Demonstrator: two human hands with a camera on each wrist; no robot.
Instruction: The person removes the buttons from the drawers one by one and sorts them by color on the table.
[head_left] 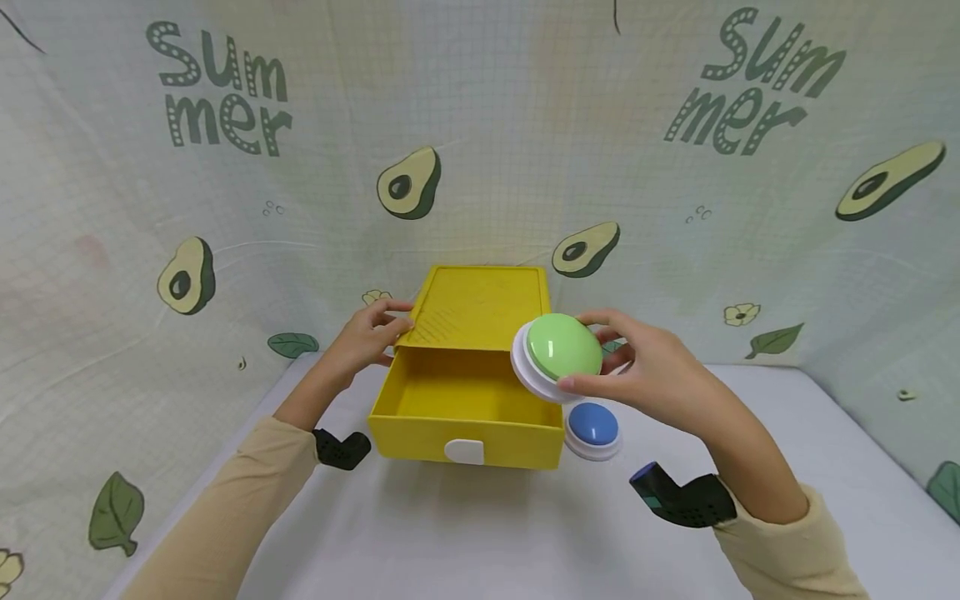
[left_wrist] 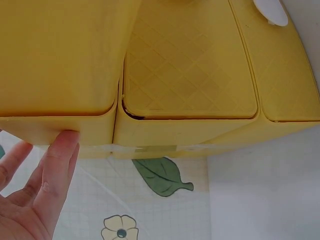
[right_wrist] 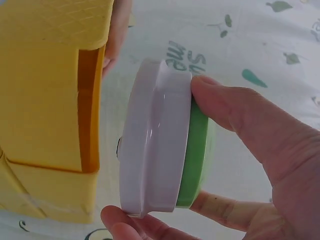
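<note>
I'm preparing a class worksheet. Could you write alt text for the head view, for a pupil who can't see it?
A person's right grip holds a green button near the open drawer of a yellow box, while the left grip touches the box's left side. A blue button sits on the white table, right of the drawer.
</note>
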